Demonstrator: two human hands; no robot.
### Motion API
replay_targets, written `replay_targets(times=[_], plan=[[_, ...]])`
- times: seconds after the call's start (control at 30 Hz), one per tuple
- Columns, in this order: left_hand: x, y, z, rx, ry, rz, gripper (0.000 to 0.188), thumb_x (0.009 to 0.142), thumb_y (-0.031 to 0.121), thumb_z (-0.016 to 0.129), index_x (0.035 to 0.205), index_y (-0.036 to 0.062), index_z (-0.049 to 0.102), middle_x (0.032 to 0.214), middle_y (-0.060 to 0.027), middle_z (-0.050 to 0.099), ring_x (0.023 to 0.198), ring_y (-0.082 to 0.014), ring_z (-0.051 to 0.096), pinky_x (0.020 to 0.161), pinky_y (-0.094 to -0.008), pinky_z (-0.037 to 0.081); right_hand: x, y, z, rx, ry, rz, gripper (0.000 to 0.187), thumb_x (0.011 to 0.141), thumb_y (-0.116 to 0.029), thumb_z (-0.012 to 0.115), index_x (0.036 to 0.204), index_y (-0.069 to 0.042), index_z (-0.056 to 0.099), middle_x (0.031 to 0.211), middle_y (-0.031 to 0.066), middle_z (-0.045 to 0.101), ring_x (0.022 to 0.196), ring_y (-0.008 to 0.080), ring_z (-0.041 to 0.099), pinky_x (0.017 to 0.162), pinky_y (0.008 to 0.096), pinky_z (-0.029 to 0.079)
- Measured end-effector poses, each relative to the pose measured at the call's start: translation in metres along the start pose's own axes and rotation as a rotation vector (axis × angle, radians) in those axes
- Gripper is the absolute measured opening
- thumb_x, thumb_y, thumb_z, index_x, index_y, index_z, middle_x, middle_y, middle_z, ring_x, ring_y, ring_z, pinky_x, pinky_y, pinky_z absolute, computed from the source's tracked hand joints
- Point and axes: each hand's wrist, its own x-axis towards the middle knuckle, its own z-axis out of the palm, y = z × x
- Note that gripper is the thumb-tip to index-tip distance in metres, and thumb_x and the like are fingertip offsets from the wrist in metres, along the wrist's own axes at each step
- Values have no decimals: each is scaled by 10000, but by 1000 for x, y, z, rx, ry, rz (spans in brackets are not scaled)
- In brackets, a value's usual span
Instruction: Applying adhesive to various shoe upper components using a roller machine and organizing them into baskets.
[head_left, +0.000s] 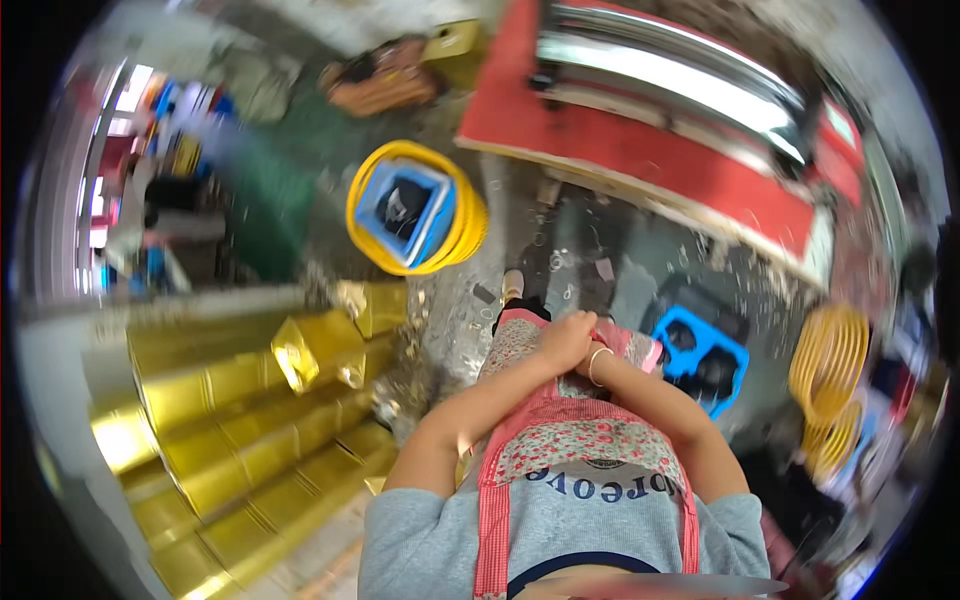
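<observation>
Both hands together at the lap, over the apron (560,440). Left hand (565,340) closed in a loose fist on top – can't tell if it holds anything. Right hand (600,350) mostly hidden under the left, bangle (597,365) on that wrist; grip unclear. Gold tins (250,420) stacked to the left. Yellow bucket (415,205) ahead on the floor, blue crate (700,355) just right of the hands.
</observation>
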Motion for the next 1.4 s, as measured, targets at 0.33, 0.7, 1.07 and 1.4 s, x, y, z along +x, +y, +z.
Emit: replay_targets(times=[0.33,0.7,1.07,1.4], plan=[[-56,-216,-93,-754,321,-562,201,805,233,640,856,39,638,751,-119,646,681,-236,636,619,-340,486,140,-113,-158,119,-342,-147,235,823,-203,580,872,19,640,719,173,631,630,282,615,625,374,486],[-16,-579,-77,-188,529,-1063,132,793,175,583,770,47,606,711,-158,622,689,-338,615,626,-427,479,498,5,-119,101,-1,224,240,812,-203,560,702,5,609,636,152,607,605,267,617,585,378,461],[67,-700,-101,131,713,-1086,343,762,134,656,1054,34,507,1140,-194,479,1038,-367,488,869,-408,427,756,106,-66,-404,256,-67,90,753,-37,577,835,-2,558,862,191,572,801,378,554,681,447,456],[53,-740,-104,-70,317,-1548,473,737,260,718,1058,-1,488,1086,-179,517,1065,-366,480,873,-411,433,804,110,-107,-983,245,12,215,757,-100,608,927,-1,521,941,166,540,879,341,572,758,420,492]])
